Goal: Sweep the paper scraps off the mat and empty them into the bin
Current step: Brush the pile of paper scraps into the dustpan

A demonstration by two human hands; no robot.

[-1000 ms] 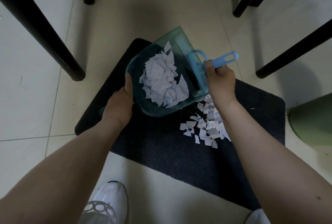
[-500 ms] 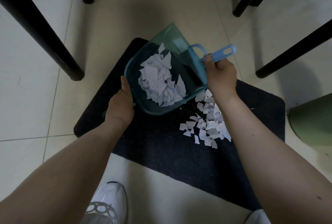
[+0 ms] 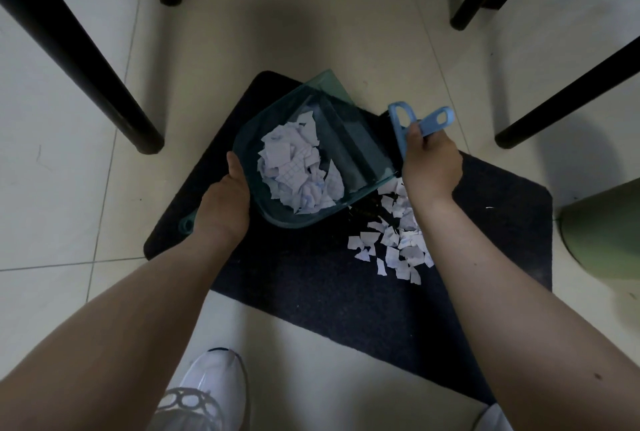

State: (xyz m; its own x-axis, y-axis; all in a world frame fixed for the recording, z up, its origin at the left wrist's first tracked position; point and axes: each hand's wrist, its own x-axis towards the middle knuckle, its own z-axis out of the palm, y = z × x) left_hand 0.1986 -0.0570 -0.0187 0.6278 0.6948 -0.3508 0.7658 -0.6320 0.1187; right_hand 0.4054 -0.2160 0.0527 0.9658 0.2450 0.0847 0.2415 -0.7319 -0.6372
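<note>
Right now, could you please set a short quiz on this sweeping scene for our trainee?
1. True or false: all the paper scraps are already in the dustpan.
2. Which of the hands grips the blue brush handle? A) left B) right
3. Fill in: the loose scraps lie on the dark ____.

Key: 1. False; a pile remains on the mat. 2. B, the right hand; the left hand holds the dustpan. 3. mat.
</note>
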